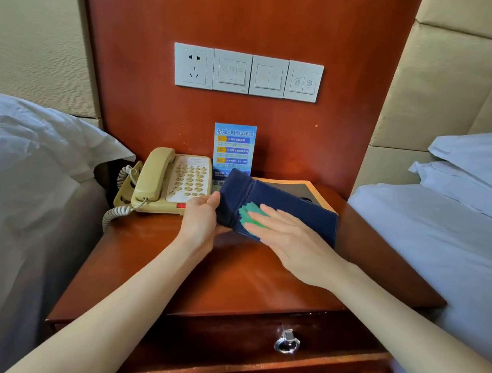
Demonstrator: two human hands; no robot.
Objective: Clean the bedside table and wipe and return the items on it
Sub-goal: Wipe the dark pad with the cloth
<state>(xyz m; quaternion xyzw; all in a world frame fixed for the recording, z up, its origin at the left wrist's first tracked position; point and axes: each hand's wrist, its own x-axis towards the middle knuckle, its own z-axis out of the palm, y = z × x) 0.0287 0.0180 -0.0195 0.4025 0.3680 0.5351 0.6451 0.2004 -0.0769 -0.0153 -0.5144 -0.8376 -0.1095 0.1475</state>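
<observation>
A dark blue box (296, 208) is tilted up above the wooden bedside table (231, 274). My left hand (203, 221) grips its left end from below, thumb on the near side. My right hand (288, 234) lies flat with straight fingers on the box's long face and presses a green cloth (250, 213) against it. A cream corded telephone (171, 179) stands at the table's back left. A blue printed card (234, 146) stands upright against the back panel. A tray with an orange rim (313, 189) lies behind the box, mostly hidden.
White beds flank the table, left (25, 182) and right (443, 233). A socket and switch panels (247, 72) sit on the wooden wall panel. A drawer with a ring pull (287, 343) is below the tabletop. The phone's coiled cord (114, 213) hangs off the left edge.
</observation>
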